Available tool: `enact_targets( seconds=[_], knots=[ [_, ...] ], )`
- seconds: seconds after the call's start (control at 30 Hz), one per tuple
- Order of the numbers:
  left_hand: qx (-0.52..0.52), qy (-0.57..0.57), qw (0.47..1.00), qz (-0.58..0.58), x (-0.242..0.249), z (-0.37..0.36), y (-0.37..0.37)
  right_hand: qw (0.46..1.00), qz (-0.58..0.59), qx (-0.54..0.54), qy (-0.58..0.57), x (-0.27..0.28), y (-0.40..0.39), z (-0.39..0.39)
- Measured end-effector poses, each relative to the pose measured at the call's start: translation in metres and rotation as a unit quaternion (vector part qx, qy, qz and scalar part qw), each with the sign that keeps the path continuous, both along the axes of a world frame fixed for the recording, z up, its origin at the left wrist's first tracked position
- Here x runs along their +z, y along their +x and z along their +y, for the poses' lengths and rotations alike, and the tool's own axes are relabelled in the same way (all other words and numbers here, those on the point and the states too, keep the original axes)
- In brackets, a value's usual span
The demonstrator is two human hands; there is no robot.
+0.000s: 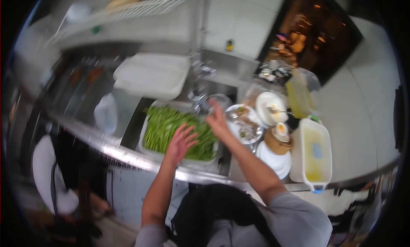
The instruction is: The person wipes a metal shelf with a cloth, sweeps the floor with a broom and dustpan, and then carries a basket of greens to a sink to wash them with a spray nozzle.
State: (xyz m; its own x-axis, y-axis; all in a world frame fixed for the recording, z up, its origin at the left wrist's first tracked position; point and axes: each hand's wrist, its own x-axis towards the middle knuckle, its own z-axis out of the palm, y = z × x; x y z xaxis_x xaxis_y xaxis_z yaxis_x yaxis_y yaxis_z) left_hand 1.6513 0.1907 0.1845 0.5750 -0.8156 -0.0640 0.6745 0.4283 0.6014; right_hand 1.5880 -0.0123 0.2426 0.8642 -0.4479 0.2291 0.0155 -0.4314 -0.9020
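A white tub (142,138) sits in the sink, heaped with long leafy greens (175,129). Over the near part of the greens is my left hand (181,144), fingers spread, nothing in it. My right hand (217,119) reaches forward past the right edge of the greens, close to the tap (197,93); its fingers look stretched apart and hold nothing I can see. Motion blurs it somewhat. Beyond its fingers stands a clear round bowl (221,101), partly hidden.
Right of the sink are plates with food scraps (245,126), a white plate (268,102), a bamboo steamer (277,143) and a tub of yellowish liquid (315,157). A white tray (149,74) lies behind; a clear bottle-like container (106,114) is left. Another person (53,174) stands at left.
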Motion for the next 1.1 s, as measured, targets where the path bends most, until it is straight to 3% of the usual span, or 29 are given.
enact_targets(
  seconds=[0.03, 0.1, 0.23, 0.3, 0.33, 0.4, 0.43, 0.5, 0.73, 0.8, 0.83, 0.9, 0.93, 1.0, 1.03, 1.1],
  knots=[
    [0.012, 0.029, 0.999, 0.019, -0.005, 0.003, 0.007, 0.998, -0.055, -0.005, -0.010, 0.041, 0.005, 0.017],
    [0.025, 0.098, 0.995, 0.016, -0.019, 0.008, 0.014, 0.999, -0.019, 0.039, -0.026, 0.091, 0.026, 0.036],
    [0.020, 0.180, 0.982, -0.058, -0.034, 0.000, 0.005, 0.999, -0.006, 0.043, 0.025, 0.102, 0.112, 0.060],
    [-0.086, 0.320, 0.905, -0.268, -0.046, -0.008, 0.002, 0.997, -0.040, -0.021, 0.065, 0.088, 0.136, 0.066],
    [-0.086, 0.315, 0.908, -0.262, -0.053, -0.008, -0.004, 0.998, -0.033, -0.020, 0.059, 0.084, 0.135, 0.073],
    [-0.112, 0.405, 0.732, -0.536, -0.063, -0.005, -0.012, 0.998, -0.048, -0.023, -0.022, 0.076, 0.132, 0.090],
    [-0.113, 0.400, 0.735, -0.536, -0.063, -0.005, -0.011, 0.998, -0.063, -0.015, -0.028, 0.053, 0.132, 0.082],
    [-0.236, 0.405, 0.693, -0.547, -0.062, -0.007, -0.010, 0.996, -0.056, -0.019, -0.060, 0.045, 0.105, 0.085],
    [-0.223, 0.445, 0.681, -0.537, -0.059, -0.003, -0.010, 0.994, 0.046, -0.065, -0.071, 0.062, 0.013, 0.041],
    [-0.196, 0.486, 0.623, -0.581, -0.061, -0.006, -0.015, 0.992, 0.030, -0.088, -0.080, 0.071, -0.007, 0.022],
    [-0.204, 0.482, 0.621, -0.584, -0.059, -0.009, -0.016, 0.992, 0.016, -0.097, -0.077, 0.078, -0.015, 0.018],
    [-0.240, 0.485, 0.515, -0.665, -0.056, -0.019, -0.016, 0.991, 0.011, -0.113, -0.070, 0.092, -0.032, 0.013],
    [-0.247, 0.482, 0.514, -0.666, -0.060, -0.029, -0.011, 0.992, -0.001, -0.110, -0.064, 0.097, -0.037, 0.011],
    [-0.339, 0.447, 0.448, -0.696, -0.073, -0.050, -0.001, 0.992, -0.016, -0.114, -0.054, 0.105, -0.044, 0.008],
    [-0.343, 0.444, 0.445, -0.698, -0.074, -0.055, -0.003, 0.994, -0.029, -0.104, -0.032, 0.108, -0.047, 0.009],
    [-0.334, 0.460, 0.391, -0.724, -0.077, -0.064, -0.007, 0.995, -0.041, -0.092, 0.006, 0.110, -0.052, 0.011]
  ],
)
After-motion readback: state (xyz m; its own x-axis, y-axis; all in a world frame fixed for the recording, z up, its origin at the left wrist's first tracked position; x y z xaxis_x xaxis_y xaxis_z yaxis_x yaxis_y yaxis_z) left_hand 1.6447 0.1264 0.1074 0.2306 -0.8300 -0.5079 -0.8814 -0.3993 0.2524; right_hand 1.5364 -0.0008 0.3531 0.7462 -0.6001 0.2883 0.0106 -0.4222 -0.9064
